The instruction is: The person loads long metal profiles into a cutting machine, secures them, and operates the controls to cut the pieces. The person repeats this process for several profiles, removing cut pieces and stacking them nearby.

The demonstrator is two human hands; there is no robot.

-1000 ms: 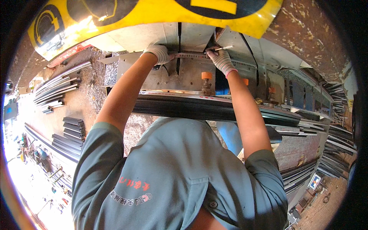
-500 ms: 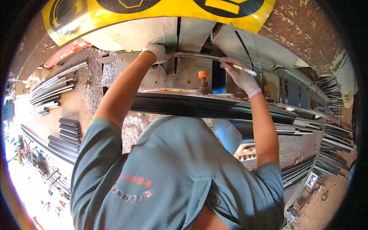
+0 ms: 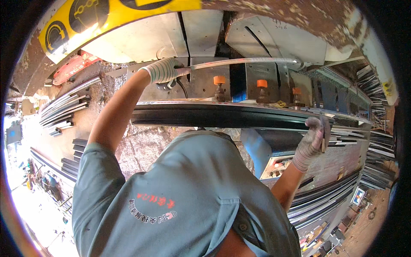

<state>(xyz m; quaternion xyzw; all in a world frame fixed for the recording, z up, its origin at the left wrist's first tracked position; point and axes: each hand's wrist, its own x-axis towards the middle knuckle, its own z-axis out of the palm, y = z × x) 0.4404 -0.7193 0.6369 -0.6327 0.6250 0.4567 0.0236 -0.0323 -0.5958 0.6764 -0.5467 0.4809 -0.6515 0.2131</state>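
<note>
My left hand [image 3: 165,70], in a white glove with green stripes, is closed on the left end of a long pale steel ruler [image 3: 244,61]. The ruler stretches to the right above the metal machine table [image 3: 201,88], its markings blurred. A dark fitting with a thin black cable [image 3: 182,88] lies just under this hand. My right hand [image 3: 312,139], also gloved and stained, is raised at the right near the end of the long black profiles [image 3: 214,116]. Its fingers are curled, and a dark, thin thing shows beside them, too unclear to name.
Several orange-topped posts [image 3: 219,80] stand on the machine behind the profiles. A yellow sign [image 3: 120,21] spans the upper left. Stacked profiles lie left [image 3: 64,107] and right [image 3: 376,158]. A control box with buttons [image 3: 275,168] sits below the profiles.
My right hand has left the ruler's right part and come down and nearer, past the black profiles. My left hand keeps the ruler's end. The view has shifted slightly.
</note>
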